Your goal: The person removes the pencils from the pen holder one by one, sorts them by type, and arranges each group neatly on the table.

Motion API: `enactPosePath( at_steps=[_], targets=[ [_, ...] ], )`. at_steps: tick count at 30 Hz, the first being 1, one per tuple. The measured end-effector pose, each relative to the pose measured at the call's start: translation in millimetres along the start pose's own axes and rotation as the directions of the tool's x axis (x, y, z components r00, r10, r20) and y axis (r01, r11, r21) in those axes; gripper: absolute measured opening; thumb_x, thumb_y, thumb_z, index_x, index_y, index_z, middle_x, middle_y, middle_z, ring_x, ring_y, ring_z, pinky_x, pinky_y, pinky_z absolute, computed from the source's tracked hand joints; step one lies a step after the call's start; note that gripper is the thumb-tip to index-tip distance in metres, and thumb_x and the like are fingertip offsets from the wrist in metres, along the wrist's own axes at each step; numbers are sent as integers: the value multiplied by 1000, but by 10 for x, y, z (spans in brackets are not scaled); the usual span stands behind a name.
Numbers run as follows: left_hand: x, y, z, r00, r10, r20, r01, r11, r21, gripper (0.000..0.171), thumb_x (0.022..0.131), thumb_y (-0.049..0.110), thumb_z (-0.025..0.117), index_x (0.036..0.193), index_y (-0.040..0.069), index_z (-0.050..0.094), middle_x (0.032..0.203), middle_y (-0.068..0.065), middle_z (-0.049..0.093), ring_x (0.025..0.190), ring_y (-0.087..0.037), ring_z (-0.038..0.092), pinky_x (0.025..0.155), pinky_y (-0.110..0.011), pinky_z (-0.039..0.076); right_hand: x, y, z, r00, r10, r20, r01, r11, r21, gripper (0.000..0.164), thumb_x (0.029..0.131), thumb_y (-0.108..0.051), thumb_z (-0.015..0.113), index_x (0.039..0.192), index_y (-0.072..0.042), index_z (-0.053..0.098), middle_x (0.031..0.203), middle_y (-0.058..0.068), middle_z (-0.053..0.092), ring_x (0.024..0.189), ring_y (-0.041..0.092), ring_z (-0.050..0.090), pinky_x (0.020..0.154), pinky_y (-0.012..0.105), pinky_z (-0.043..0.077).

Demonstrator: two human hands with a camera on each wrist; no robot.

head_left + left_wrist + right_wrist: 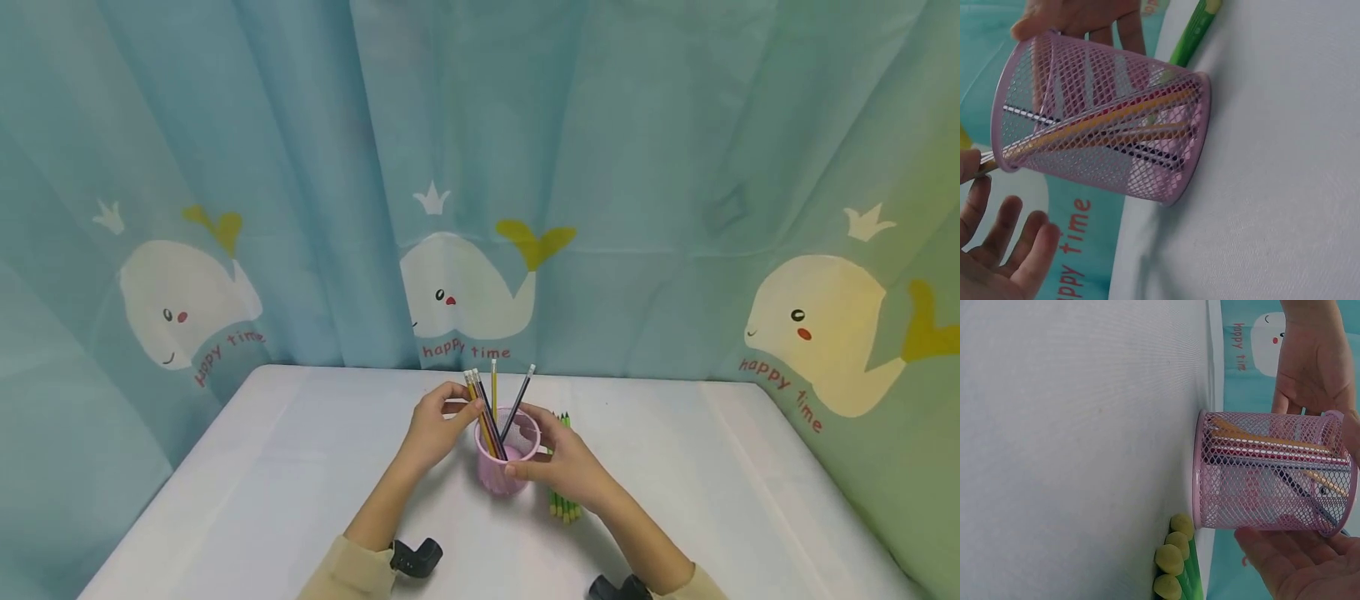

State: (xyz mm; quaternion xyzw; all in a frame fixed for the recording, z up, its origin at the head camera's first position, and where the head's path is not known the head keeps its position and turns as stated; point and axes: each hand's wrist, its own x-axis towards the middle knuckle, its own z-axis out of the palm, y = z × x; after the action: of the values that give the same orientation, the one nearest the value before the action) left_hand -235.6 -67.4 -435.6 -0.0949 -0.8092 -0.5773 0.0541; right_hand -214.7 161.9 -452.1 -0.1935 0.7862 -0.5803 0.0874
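Pink and meshed, the pencil cup is gripped by my right hand, probably for steadiness, while my left hand pinches pencils near their eraser ends.

The red lettering "happy time" is printed three times on the curtain, once below each white whale shown.

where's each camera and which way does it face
Head: on the head, facing forward and down at the pink mesh cup; left hand, right hand and sleeves show.
Left wrist: on that wrist, facing the cup, which appears sideways; both hands show.
Right wrist: on that wrist, facing the cup, also sideways; both hands show.
Wrist views share the cup and green pencils.
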Motion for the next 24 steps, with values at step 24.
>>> enactPosePath(
  at_steps=[24],
  targets=[
    [-37, 205, -194, 997, 39, -72, -43, 998, -56, 17, 92, 22, 72, 101, 8, 69, 111, -7, 69, 110, -26, 66, 95, -43, 57, -5, -8, -14, 1000, -6, 14, 6, 999, -33, 90, 77, -25, 87, 151, -11, 37, 149, 19, 47, 133, 43, 49, 103, 45, 52]
  ],
)
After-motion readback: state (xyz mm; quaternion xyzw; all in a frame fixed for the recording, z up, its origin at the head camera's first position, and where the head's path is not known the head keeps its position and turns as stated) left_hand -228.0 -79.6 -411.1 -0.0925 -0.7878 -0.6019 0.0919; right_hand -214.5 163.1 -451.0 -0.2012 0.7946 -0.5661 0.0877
